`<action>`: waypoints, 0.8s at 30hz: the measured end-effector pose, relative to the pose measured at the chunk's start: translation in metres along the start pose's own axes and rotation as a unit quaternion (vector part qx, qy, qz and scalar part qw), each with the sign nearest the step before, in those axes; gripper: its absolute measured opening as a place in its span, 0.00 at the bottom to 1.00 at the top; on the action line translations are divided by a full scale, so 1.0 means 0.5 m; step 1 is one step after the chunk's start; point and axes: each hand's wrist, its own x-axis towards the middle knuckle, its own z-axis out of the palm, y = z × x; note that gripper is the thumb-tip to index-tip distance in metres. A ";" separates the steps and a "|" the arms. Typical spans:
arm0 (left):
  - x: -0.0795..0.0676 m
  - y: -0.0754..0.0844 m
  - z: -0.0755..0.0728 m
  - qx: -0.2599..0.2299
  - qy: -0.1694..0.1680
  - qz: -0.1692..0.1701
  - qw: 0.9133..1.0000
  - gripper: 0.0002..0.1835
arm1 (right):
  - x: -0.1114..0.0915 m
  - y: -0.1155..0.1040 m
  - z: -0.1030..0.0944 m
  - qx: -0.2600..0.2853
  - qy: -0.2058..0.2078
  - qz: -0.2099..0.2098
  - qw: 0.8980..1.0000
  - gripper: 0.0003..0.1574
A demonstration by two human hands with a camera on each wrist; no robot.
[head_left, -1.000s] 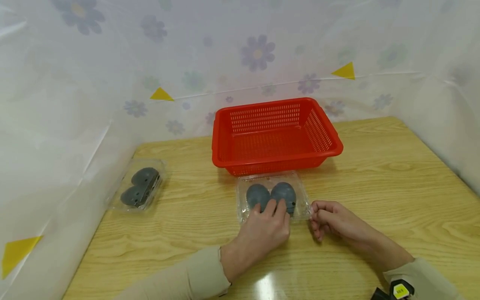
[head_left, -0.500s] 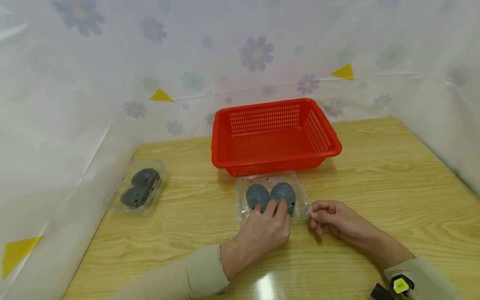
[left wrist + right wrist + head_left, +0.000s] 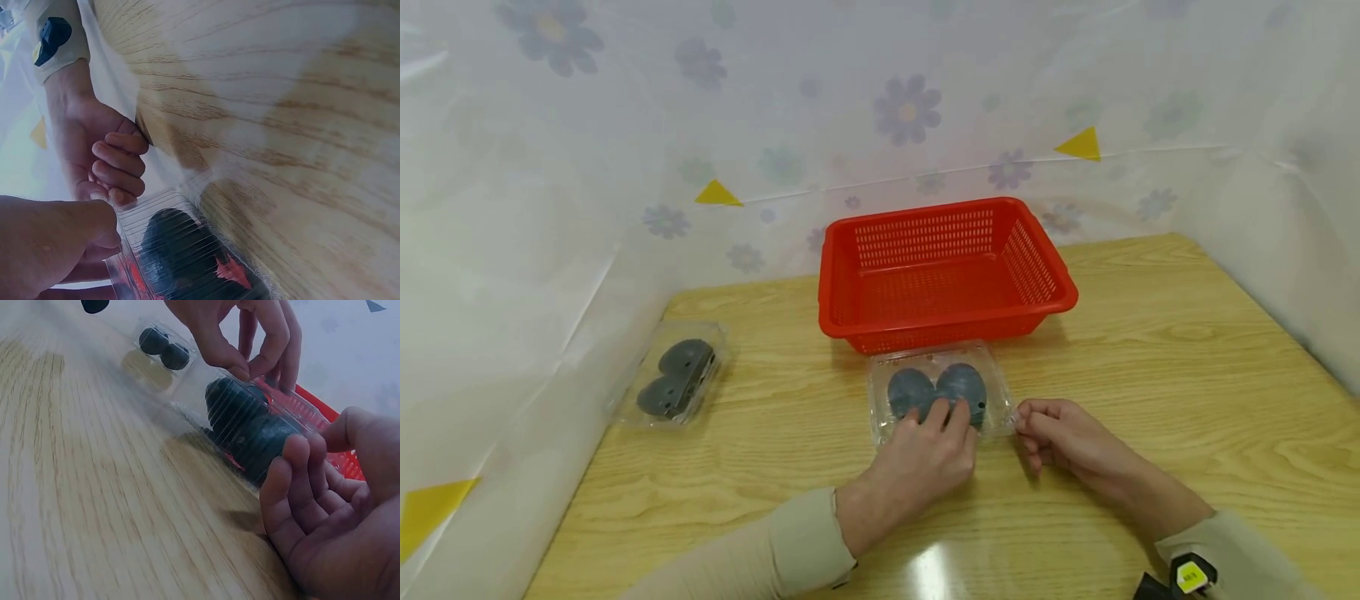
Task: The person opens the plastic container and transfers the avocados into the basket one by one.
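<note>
A clear plastic box [image 3: 885, 360] with two dark, rounded things [image 3: 961, 385] inside lies on the table in the middle of the head view. Over its near edge is my left hand [image 3: 917, 458], with thumb and fingers pinching the lid's edge in the right wrist view. My right hand [image 3: 1067, 433] pinches the box's near right corner between thumb and index finger. Its other fingers curl below the corner, as the right wrist view [image 3: 331, 512] shows. In the left wrist view the box shows from the side, ribbed, with a small red patch [image 3: 232, 272] on it.
A red plastic basket [image 3: 947, 321] stands right behind the box. Another clear box [image 3: 703, 329] with dark rounded things lies at the table's left edge. Flower-patterned plastic sheeting [image 3: 842, 92] hangs behind and on both sides of the wooden table [image 3: 775, 450].
The whole head view has shifted slightly. Both hands keep their places at the box, with the right thumb and fingers closing a little on its corner.
</note>
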 end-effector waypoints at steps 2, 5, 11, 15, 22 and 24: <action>0.000 -0.001 0.000 -0.002 0.002 0.000 1.000 0.23 | 0.000 -0.003 0.005 -0.013 0.008 -0.003 1.000 0.11; -0.001 -0.002 0.000 -0.009 0.000 0.000 1.000 0.23 | 0.000 -0.002 0.006 -0.013 -0.001 -0.015 1.000 0.11; -0.001 -0.004 0.001 -0.016 -0.001 0.002 1.000 0.20 | 0.000 0.013 -0.016 0.061 -0.065 -0.035 0.995 0.09; 0.004 -0.003 -0.001 -0.007 -0.008 0.009 1.000 0.18 | 0.001 0.022 -0.032 0.101 -0.098 -0.047 0.989 0.11; 0.011 0.006 0.004 -0.005 0.004 0.002 1.000 0.20 | -0.002 0.018 -0.023 0.061 -0.068 -0.040 0.995 0.12; 0.014 0.011 0.006 -0.007 0.011 -0.011 1.000 0.21 | -0.003 0.013 -0.017 0.043 -0.054 -0.036 0.997 0.12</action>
